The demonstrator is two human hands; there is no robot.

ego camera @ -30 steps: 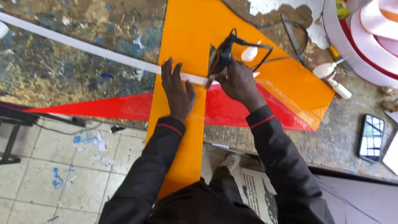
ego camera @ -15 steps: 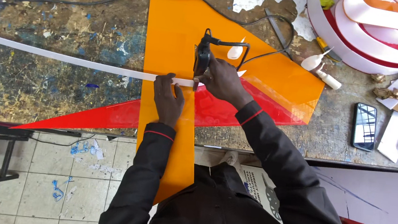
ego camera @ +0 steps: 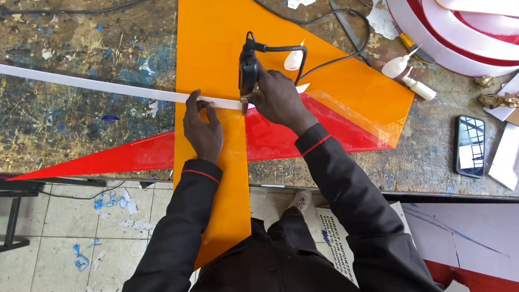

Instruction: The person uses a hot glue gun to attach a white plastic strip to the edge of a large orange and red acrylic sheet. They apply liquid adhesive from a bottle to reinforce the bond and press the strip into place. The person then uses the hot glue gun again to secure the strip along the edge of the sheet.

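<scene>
Right hand (ego camera: 278, 99) grips black corded tool (ego camera: 247, 72); left hand (ego camera: 202, 129) presses flat white strip (ego camera: 82, 83).

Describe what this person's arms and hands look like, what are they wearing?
Both arms are in long black jacket sleeves with a thin red stripe around each cuff. The left hand and right hand are bare: no gloves, and no rings or watch that I can make out.

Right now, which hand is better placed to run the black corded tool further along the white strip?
The right hand: it already grips the black tool at the end of the white strip. The left hand presses the strip flat on the orange sheet, so it looks busy steadying.
</scene>
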